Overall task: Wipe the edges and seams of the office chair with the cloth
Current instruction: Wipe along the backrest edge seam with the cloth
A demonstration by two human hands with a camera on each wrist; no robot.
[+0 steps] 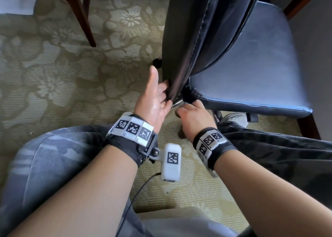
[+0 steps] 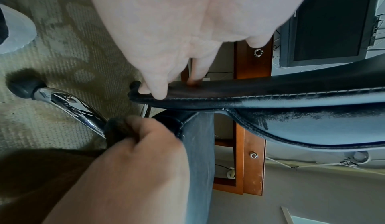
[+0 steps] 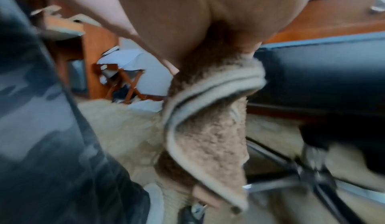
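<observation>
- The backrest [image 1: 194, 39] edge is pinched by the left hand [image 1: 154, 100].
- The cloth [image 3: 208, 128] is gripped by the right hand [image 1: 194, 116], near the seat [image 1: 251, 71].
- Seams may be missed, since a loose cloth fold hangs.

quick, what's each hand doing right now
Left hand: grips the lower edge of the chair back, fingers curled round it.
Right hand: holds the cloth, bunched in its fingers, beside the seat.

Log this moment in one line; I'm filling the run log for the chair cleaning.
left hand: holds backrest edge | right hand: grips cloth at seat corner | step: wiping
</observation>
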